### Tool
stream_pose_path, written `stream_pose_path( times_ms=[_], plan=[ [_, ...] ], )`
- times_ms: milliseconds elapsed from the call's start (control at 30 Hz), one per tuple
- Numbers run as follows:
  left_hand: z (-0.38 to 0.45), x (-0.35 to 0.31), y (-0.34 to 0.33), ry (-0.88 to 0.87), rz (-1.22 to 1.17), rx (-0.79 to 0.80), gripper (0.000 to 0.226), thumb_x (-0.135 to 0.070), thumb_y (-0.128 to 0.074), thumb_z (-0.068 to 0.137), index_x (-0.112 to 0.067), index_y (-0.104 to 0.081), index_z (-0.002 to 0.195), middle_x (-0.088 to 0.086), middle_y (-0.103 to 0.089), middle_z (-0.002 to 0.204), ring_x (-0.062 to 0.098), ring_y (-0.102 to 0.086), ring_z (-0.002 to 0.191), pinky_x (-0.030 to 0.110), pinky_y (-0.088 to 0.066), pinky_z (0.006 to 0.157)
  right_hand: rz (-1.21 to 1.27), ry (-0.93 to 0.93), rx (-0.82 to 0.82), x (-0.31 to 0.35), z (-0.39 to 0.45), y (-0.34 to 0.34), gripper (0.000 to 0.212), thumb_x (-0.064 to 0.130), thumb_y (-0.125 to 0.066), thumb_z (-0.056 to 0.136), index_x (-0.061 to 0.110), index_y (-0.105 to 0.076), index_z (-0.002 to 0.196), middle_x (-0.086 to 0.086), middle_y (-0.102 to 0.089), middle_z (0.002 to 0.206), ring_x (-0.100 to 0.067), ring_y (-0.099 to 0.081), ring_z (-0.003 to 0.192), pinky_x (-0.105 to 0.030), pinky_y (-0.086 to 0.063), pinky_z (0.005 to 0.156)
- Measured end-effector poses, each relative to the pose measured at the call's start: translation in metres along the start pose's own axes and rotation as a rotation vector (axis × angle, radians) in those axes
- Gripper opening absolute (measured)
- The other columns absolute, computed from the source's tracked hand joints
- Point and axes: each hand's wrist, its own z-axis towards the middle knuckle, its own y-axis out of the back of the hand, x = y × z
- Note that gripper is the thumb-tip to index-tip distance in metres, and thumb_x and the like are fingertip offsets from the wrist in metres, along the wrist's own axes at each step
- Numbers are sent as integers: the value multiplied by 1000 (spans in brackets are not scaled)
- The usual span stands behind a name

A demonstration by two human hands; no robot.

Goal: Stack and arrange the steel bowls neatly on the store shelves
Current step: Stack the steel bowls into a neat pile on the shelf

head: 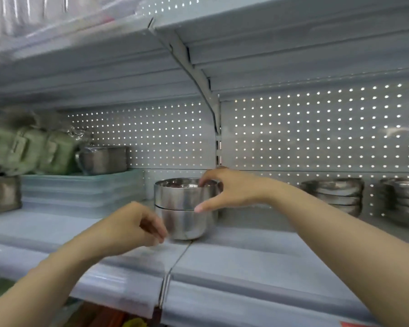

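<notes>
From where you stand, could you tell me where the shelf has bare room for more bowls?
Bare shelf lies between the two-bowl stack and the low bowl stacks on the right. The left is crowded with plastic containers.
</notes>
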Motion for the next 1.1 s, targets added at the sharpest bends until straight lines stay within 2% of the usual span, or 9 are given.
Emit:
stream_pose_path(
  times_ms=[100, 167, 267, 467, 633, 767, 833, 900, 1100],
  plan=[
    [18, 22, 3, 165, 193, -92, 22, -3, -66, 76, -16, -71, 93, -4, -71, 83, 9, -66, 85, 16, -51, 77, 5, -8, -28, -9, 6, -14, 66, 67, -70, 63, 36, -50, 117, 10, -46, 118, -7, -45, 99, -19, -36, 76],
    [31, 28, -3, 172, 301, -17, 27, -7, -61, 77, -13, -68, 102, -2, -69, 95, 12, -63, 90, 21, -49, 83, 7, -2, -39, -13, 6, -19, 59, 66, -72, 61, 38, -47, 107, 12, -46, 111, -7, -46, 95, -19, -37, 71],
    [45, 29, -14, 149, 280, -6, 17, -11, -62, 74, -3, -63, 88, 2, -59, 78, 15, -50, 71, 22, -40, 65, 11, -3, -49, -16, 6, -20, 60, 68, -73, 56, 40, -45, 101, 13, -46, 108, -6, -47, 93, -22, -40, 73],
    [54, 30, -24, 208, 90, -121, 6, 0, -63, 69, 0, -59, 74, 5, -52, 68, 16, -45, 65, 24, -36, 60, 114, -35, -60, -15, 3, -24, 61, 59, -79, 56, 39, -45, 102, 28, -48, 91, 8, -47, 80, -13, -33, 60],
    [59, 17, -20, 196, -7, -142, 33, 14, -61, 67, -13, -48, 52, 1, -49, 54, 17, -44, 57, 23, -34, 53, 255, -91, -70, -16, -1, -17, 60, 50, -84, 55, 34, -53, 104, 21, -57, 98, 2, -54, 88, -14, -39, 65],
    [85, -7, -3, 113, -26, -244, 24, 10, -57, 72, -11, -54, 62, 2, -50, 58, 16, -47, 60, 18, -37, 51, 302, -117, -159, -18, 11, 18, 53, 43, -87, 51, 34, -54, 91, 13, -60, 97, -6, -59, 81, -21, -40, 59],
    [110, -22, 5, 76, -80, -314, 19, 10, -60, 72, -4, -65, 83, 7, -61, 73, 19, -57, 74, 21, -41, 65, 322, -117, -203, -23, 21, 39, 53, 39, -88, 51, 34, -55, 92, 14, -59, 98, -7, -60, 82, -22, -40, 61],
    [137, -33, 4, 88, -98, -341, 29, 8, -63, 73, -1, -66, 100, 11, -65, 93, 24, -60, 89, 25, -41, 74, 323, -114, -224, -33, 30, 54, 50, 35, -87, 52, 35, -55, 90, 14, -58, 96, -6, -59, 82, -23, -40, 62],
    [179, -17, -32, 62, -94, -398, 24, 9, -45, 75, -9, -60, 78, 17, -69, 96, 32, -61, 93, 27, -41, 71, 387, -175, -247, -70, 61, 39, 51, 16, -88, 55, 31, -54, 91, 15, -52, 91, -4, -52, 75, -14, -44, 51]
  ],
)
